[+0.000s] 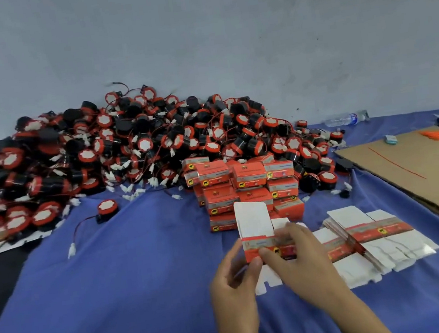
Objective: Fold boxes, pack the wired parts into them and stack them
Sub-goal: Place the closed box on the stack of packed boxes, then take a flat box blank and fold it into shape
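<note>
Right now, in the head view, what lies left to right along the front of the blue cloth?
A lone wired part → half-folded box held by left hand and right hand → flat box blanks → cardboard sheet.

I am looking at a surface (143, 274) that is showing deep blue cloth all over. The heap of wired parts (132, 147) is showing black bodies, red rims and white scalloped faces, with thin red and black wires trailing to white plugs. The stack of folded boxes (245, 182) is showing red-orange, each box carrying a pale grey band and a yellow disc with a black animal figure. The half-folded box (251, 218) is showing plain white flaps above a red printed band. The flat box blanks (375, 232) are repeating that white-and-red scheme. The cardboard sheet (435, 160) is showing brown, crossed by one thin red line. The wall (194, 29) is reading pale grey-blue.
</note>
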Demonstrator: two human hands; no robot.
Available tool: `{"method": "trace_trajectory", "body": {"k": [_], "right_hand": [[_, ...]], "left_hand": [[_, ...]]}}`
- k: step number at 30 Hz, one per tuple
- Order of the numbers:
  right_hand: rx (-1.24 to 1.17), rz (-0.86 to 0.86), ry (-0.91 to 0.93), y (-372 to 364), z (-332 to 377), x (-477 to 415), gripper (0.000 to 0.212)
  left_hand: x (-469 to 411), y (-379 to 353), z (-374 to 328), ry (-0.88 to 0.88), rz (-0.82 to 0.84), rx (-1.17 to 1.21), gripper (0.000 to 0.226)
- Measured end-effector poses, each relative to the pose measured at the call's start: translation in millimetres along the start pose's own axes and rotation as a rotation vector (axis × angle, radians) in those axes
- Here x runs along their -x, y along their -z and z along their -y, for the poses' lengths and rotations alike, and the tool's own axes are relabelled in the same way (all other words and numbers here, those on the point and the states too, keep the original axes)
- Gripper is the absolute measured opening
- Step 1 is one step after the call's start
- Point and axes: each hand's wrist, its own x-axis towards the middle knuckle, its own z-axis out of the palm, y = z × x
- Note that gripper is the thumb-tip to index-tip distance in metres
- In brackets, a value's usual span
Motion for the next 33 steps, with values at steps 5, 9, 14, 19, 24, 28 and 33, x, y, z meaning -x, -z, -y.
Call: {"method": "trace_trajectory", "body": {"k": [5,9,14,19,24,28,33], "right_hand": [[-0.172,0.103,0.009,-51,64,26,0.031],[-0.471,0.199,-0.084,-96,107,43,0.023],[-1.011,0.337,-0.361,-120,145,55,0.024],[-1.28,0.48,-0.649,-130,160,60,0.061],[-1.359,0.605,-0.776,-140,162,77,0.045],[-1.163,0.509,-0.882,-130,157,69,0.038],[-0.946,0.896,-0.543,-100,157,62,0.047]], "left_hand": [[15,72,-38,-0.187,-0.177,-0.059,0.029],[27,124,-59,-0.304,-0.224,-0.254,0.027],[42,189,-76,-0.269,-0.055,-0.615,0.081],[48,228,-82,-0.245,-0.056,-0.381,0.13],[42,243,-95,-0.438,-0.059,-0.453,0.079],[41,255,-106,-0.382,0.014,-0.537,0.071],[51,262,-115,-0.215,0.18,-0.701,0.081]]}}
